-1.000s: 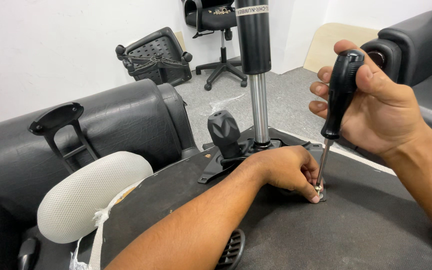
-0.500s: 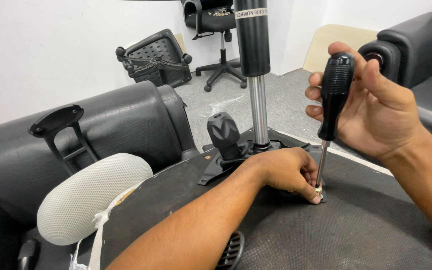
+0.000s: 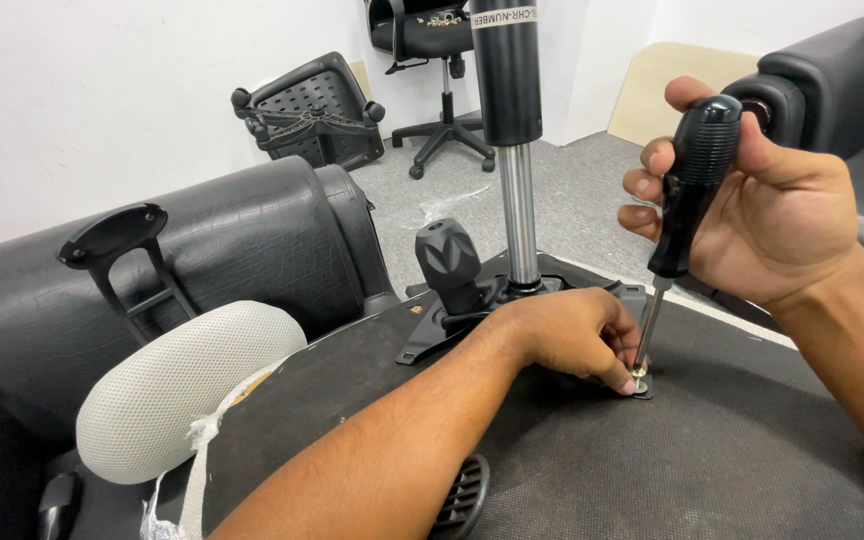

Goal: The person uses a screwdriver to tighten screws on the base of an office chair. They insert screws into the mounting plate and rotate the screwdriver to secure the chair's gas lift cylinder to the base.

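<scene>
1. The right hand point(image 3: 782, 205) is gripping the black handle of a screwdriver point(image 3: 687, 195), fingers wrapped tight around it, the shaft tilting down to the left.
2. The tip is sitting in a screw point(image 3: 639, 382) with a washer, at the near right corner of the black mounting plate point(image 3: 432, 335) on the upturned chair seat point(image 3: 652, 470).
3. The left hand point(image 3: 567, 335) is resting on the seat, its fingertips pinched together against the screw and steadying the tip.
4. The gas cylinder point(image 3: 512, 120) is standing upright from the plate, just behind the left hand, with a black knob point(image 3: 447, 255) beside it.
5. To do this well, the shaft should probably be brought more upright over the screw, with steady downward pressure while turning, so the tip is not slipping out.
6. The left fingertips look close to the tip; a slip could catch them.
</scene>
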